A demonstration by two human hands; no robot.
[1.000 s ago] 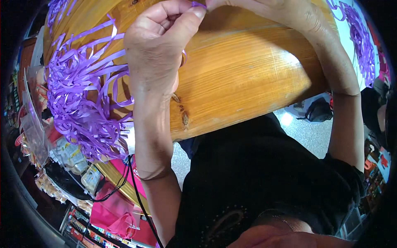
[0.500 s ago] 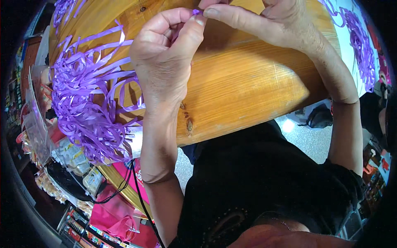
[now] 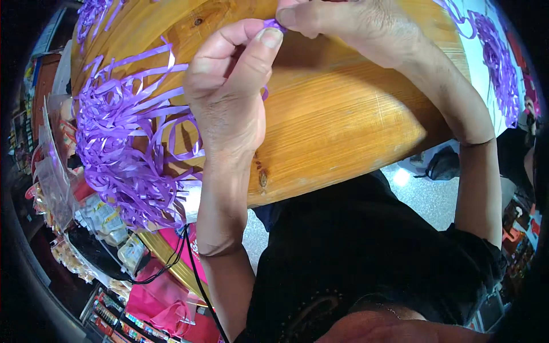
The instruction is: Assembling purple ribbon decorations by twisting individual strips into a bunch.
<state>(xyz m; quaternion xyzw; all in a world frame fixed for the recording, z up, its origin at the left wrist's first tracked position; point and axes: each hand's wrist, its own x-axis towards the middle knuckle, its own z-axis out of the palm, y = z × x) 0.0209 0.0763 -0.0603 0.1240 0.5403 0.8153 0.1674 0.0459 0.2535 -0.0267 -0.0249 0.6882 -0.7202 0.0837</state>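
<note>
Above the far part of the wooden table, both of my hands meet at a small piece of purple ribbon. My left hand pinches it between thumb and forefinger, the other fingers curled in. From the right, my right hand closes thumb and finger on the same ribbon; its upper part is cut off by the picture's top edge. A large tangled heap of purple ribbons lies left of my left wrist, with loose strands reaching toward that hand. A bit of ribbon also shows beside the left palm.
More purple ribbons lie on a white surface at the far right, and another bunch at the far left. Clear plastic bags and packets crowd the left side. A black cable hangs near my left forearm; a pink bag is below.
My right hand has shifted slightly left and up, its fingers closing further over the ribbon. The left hand has tilted a little, with more purple showing at its fingertips.
</note>
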